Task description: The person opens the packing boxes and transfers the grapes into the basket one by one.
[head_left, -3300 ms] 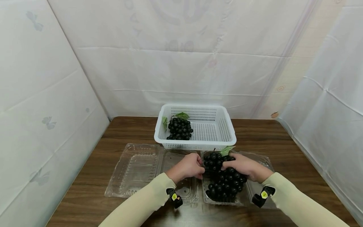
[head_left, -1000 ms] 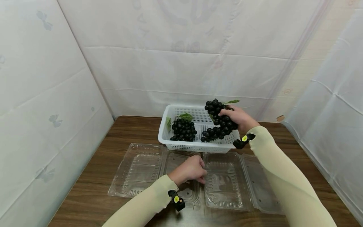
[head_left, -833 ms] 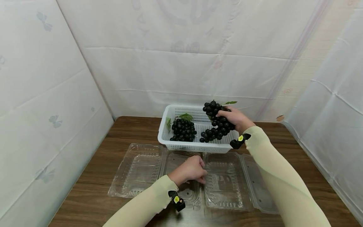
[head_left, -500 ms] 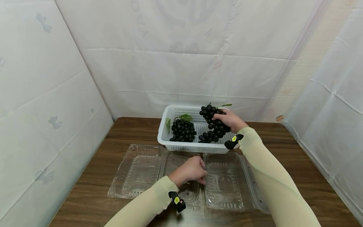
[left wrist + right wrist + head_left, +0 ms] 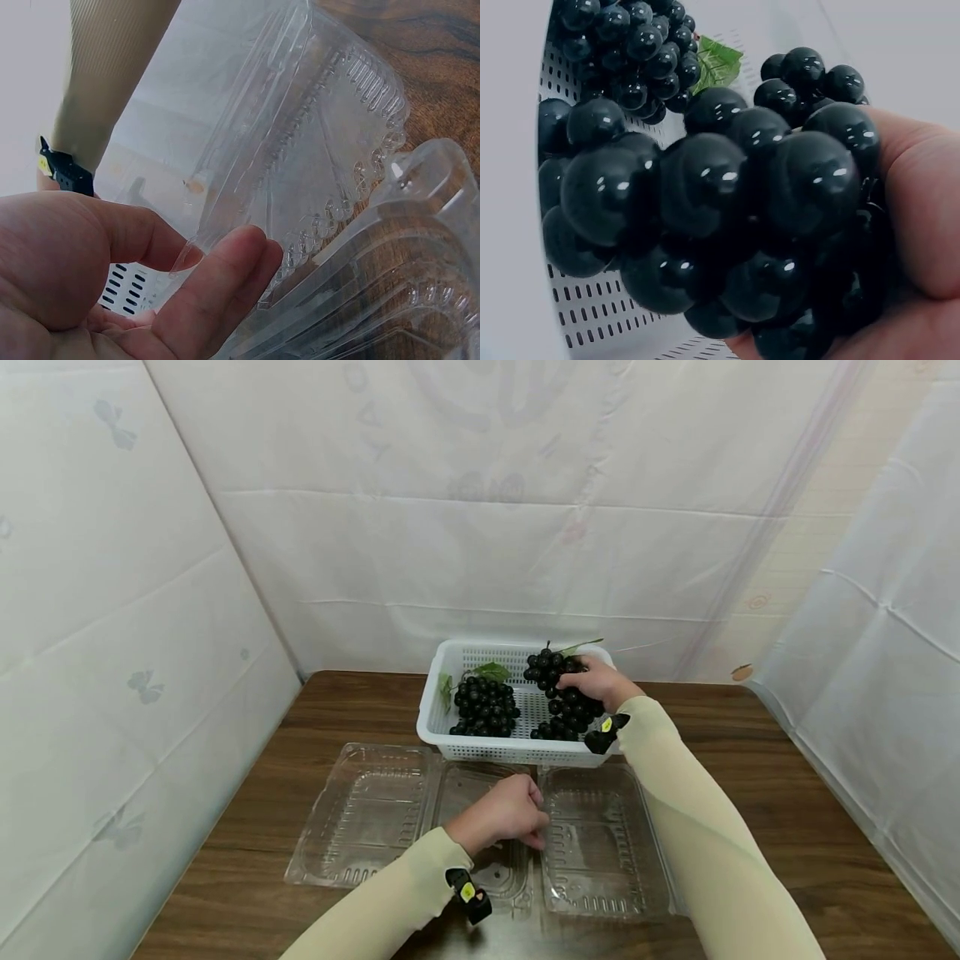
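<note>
In the head view my right hand (image 5: 596, 683) grips a bunch of black grapes (image 5: 573, 708) over the right half of the white basket (image 5: 517, 749). Its lower grapes hang inside the basket walls; a leaf sticks up behind. Large in the right wrist view, the held grapes (image 5: 705, 184) hide most of the fingers. A second bunch of grapes (image 5: 483, 706) with green leaves lies in the basket's left half. My left hand (image 5: 507, 812) pinches the near-left rim of the right clear plastic container (image 5: 596, 852), thumb and fingers (image 5: 217, 277) on either side of the edge.
Another clear plastic container (image 5: 367, 814) lies unfolded on the left, its lid half (image 5: 468, 785) partly under my left arm. My right sleeve (image 5: 697, 802) covers most of the right container's lid. The wooden table (image 5: 360, 702) meets a white curtain (image 5: 375, 568) behind.
Since the oldest frame, my right hand has lifted the grapes out of the right container to the basket. Lately it has sunk and moved left with them. My left hand has stayed nearly still.
</note>
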Available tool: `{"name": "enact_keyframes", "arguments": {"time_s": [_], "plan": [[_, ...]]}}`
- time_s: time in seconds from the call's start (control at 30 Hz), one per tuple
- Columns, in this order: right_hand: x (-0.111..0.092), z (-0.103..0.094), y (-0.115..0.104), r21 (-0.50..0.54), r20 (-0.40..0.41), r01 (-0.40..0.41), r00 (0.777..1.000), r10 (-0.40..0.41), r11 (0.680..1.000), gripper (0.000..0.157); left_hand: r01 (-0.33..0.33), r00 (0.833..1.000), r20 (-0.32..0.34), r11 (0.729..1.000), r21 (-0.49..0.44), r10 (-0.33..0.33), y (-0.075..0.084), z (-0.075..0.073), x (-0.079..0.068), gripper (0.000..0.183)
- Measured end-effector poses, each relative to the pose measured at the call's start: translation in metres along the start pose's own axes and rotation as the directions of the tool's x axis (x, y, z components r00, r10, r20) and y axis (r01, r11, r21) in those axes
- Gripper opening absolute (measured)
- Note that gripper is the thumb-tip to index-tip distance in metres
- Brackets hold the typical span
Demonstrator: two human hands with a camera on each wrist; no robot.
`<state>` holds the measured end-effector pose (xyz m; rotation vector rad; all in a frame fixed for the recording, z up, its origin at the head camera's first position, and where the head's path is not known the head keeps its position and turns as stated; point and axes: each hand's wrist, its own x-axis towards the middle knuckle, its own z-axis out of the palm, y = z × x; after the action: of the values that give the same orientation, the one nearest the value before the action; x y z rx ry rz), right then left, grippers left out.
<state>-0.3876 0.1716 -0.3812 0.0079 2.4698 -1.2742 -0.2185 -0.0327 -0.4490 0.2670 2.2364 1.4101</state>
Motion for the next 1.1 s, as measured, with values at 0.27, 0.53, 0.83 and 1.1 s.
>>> {"name": "enact_keyframes", "arguments": {"time_s": [0.27,0.53,0.83,1.1], "plan": [[0.013,0.000,0.003,-0.100,0.026,-0.006,1.000,0.009,0.995,0.089,-0.007,1.000,0.007,1.000,-0.003,0.007,-0.001,-0.001,0.000,0.019],[0.017,0.000,0.004,-0.290,0.040,0.010,0.999,0.002,0.957,0.087,0.011,1.000,0.016,1.000,-0.017,-0.010,-0.001,-0.002,0.001,0.019],[0.023,0.001,0.006,-0.382,0.093,0.028,0.996,0.008,0.924,0.084,0.024,1.000,0.005,0.999,-0.041,-0.024,0.001,-0.001,-0.001,0.019],[0.025,0.005,0.001,-0.395,0.103,0.035,0.995,0.006,0.918,0.079,0.027,1.000,0.004,0.999,-0.041,-0.027,0.000,0.000,0.000,0.020]]}}
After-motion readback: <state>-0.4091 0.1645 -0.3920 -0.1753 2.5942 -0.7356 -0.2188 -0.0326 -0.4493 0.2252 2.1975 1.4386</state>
